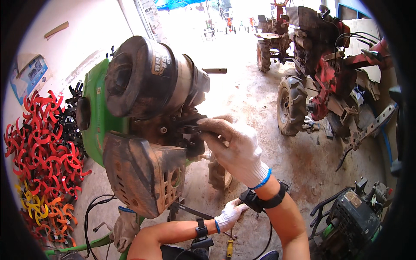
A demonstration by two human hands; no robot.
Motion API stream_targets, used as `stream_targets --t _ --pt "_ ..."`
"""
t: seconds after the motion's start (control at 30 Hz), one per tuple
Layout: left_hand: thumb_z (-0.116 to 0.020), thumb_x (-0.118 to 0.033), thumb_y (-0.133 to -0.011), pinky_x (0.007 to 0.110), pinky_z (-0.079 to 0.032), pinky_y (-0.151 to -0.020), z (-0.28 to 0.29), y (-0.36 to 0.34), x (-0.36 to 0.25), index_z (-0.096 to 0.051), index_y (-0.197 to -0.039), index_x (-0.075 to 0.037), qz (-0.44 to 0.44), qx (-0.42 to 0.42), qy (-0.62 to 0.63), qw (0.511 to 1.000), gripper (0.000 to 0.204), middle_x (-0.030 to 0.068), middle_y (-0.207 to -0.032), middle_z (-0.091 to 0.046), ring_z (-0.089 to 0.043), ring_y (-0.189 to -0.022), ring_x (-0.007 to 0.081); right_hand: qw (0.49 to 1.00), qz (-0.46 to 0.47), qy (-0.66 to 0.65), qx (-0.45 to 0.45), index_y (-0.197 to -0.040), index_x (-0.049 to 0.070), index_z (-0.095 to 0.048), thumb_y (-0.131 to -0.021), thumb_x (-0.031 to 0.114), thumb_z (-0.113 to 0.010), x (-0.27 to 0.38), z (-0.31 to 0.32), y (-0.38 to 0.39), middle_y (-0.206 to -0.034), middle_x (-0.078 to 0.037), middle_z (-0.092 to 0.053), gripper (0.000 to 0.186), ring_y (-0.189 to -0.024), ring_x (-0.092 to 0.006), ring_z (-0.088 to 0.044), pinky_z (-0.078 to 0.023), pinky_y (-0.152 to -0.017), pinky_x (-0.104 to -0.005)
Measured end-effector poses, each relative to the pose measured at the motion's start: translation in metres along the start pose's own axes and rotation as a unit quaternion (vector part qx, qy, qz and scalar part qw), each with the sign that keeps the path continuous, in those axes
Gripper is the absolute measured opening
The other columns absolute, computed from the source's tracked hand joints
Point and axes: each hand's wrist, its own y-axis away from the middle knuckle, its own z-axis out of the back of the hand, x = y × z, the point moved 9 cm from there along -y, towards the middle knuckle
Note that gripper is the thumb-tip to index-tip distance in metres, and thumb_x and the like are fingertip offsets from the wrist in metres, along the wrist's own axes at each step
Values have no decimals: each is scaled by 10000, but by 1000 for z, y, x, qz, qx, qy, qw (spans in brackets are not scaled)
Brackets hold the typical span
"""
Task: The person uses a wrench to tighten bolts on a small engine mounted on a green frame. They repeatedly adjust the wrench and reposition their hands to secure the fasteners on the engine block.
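A dusty engine with a round black air cleaner (141, 78) and a green fuel tank (99, 102) stands in front of me. Below the air cleaner sits a slotted, dirt-brown muffler cover (138, 173). My right hand (234, 145), in a white knit glove with a blue cuff, has its thumb and forefinger closed on a small black engine part (190, 130) between air cleaner and cover. Lower down, my left hand (229, 215), gloved alike, reaches rightward; its fingertips meet the strapped device on my right wrist in view, so its grip is hidden.
A yellow-handled screwdriver (229, 248) is below my left hand. Red, orange and yellow curved tiller blades (47, 151) are heaped at the left wall. A red wheeled machine (325, 82) stands far right, another dark engine (353, 216) near right. A black cable (89, 214) loops at lower left.
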Motion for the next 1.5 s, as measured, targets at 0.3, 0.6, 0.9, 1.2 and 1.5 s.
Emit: stream_targets --t 0.3,0.6,0.9,1.2,1.5 --pt "-678 -134 -1047 297 -365 -514 3 5 -5 -652 -1069 -53 -9 5 12 1000 88 -13 -748 -520 -442 -565 103 993 62 101 0 -1183 90 -786 -914 65 -800 4 -20 -4 -1067 -129 -768 270 -914 -325 -766 -614 -779 -383" --pt "-676 -179 -1070 287 -361 -512 -1 4 -4 -674 -1149 -47 0 48 -18 999 154 -17 -773 -531 -422 -571 92 967 124 223 21 -1157 99 -789 -890 62 -811 25 -21 -5 -1036 -112 -748 270 -900 -331 -753 -612 -770 -407" --pt "-683 -194 -1076 281 -360 -523 0 10 -8 -674 -1158 -51 -4 29 -18 999 165 -30 -777 -524 -430 -597 80 977 123 172 30 -1110 87 -790 -893 82 -819 19 -19 -12 -1000 -128 -746 219 -867 -350 -751 -612 -751 -414" --pt "-669 -167 -1069 291 -370 -524 4 3 -1 -674 -1144 -49 -7 29 -28 999 139 -28 -758 -505 -436 -584 91 972 61 227 22 -1059 109 -787 -897 226 -865 9 -20 -7 -949 -114 -746 214 -809 -330 -739 -588 -692 -411" --pt "-662 -162 -1072 291 -372 -519 3 3 -2 -682 -1168 -46 -7 37 -22 999 152 -25 -760 -507 -437 -578 92 978 32 204 7 -1048 104 -791 -909 241 -862 2 -11 1 -923 -114 -739 208 -768 -322 -734 -578 -663 -396"
